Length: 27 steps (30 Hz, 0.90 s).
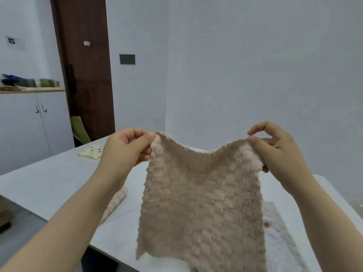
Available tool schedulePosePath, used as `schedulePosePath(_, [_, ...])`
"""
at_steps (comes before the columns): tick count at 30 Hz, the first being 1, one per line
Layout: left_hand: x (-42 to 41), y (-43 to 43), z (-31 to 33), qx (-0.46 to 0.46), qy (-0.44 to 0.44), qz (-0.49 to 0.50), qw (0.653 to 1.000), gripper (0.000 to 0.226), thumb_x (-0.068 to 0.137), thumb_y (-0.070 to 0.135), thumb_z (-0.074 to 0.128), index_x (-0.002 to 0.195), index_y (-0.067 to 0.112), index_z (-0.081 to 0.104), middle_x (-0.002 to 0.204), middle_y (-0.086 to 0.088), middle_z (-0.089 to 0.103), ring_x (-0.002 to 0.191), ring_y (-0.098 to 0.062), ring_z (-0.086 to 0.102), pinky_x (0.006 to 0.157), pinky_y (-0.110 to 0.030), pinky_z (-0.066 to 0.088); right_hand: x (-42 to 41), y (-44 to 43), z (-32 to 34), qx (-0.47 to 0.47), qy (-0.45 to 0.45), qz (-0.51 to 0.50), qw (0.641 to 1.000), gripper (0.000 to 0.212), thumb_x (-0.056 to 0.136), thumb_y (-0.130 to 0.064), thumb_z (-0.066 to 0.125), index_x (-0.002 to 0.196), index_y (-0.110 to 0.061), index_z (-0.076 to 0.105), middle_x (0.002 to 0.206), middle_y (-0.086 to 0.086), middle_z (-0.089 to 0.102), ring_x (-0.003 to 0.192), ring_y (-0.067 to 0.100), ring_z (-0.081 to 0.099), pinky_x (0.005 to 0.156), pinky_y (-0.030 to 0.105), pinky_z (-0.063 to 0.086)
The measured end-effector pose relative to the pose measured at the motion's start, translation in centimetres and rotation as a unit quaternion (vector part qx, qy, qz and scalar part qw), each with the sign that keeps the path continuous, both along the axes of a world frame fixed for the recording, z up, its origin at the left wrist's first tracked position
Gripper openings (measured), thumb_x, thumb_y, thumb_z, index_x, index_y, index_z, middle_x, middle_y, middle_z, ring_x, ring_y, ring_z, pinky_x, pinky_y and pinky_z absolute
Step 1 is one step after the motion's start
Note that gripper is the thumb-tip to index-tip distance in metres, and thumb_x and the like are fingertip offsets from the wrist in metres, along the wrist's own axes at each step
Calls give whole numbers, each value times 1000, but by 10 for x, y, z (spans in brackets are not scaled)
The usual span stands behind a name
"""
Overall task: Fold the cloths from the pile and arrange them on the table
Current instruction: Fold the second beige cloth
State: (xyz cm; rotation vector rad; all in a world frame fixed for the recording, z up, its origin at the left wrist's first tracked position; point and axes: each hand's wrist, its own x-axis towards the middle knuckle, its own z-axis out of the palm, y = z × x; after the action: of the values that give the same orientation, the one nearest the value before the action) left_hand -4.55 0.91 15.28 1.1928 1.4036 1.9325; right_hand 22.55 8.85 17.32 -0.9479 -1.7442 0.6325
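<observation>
A beige fluffy cloth [202, 203] with a scale-like texture hangs in the air above the grey table [51, 185]. My left hand [125, 150] pinches its top left corner and my right hand [275, 152] pinches its top right corner. The cloth sags between the two corners and its lower edge hangs near the table's front. A pale cream textured cloth [115, 203] lies on the table under my left forearm, partly hidden. A white quilted cloth [279, 232] lies on the table at the right, behind the hanging cloth.
A yellowish cloth with brown dots [91, 152] lies folded at the table's far left corner. A white cabinet [29, 124] with items on top stands at the left, next to a dark brown door [86, 75]. White walls rise behind the table.
</observation>
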Motion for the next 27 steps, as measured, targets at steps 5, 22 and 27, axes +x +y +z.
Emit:
schedulePosePath(5, [-23,24,-56,-126,-39,40,990,13,84,16,69,77,4,68,54,0,55,50,-12,49,51,-19,48,-4,29,-45,-110,-28,-28,993,12,90,-3,50,95,-9,59,51,3,46,40,12,37,38,20,35])
schedulePosePath(22, [26,25,-113,-114,-42,18,992,4,85,12,67,88,11,69,73,-13,70,64,-14,65,73,-31,56,-29,6,-102,-243,36,73,967,17,94,-11,57,97,-14,73,80,10,71,62,16,68,59,21,55])
schedulePosePath(27, [41,12,-118,-118,-87,0,989,5,83,10,68,85,14,71,73,-7,73,65,-14,67,74,-29,57,-32,-5,-109,-294,37,130,946,28,97,-7,50,113,-20,68,97,10,74,84,22,73,70,26,59])
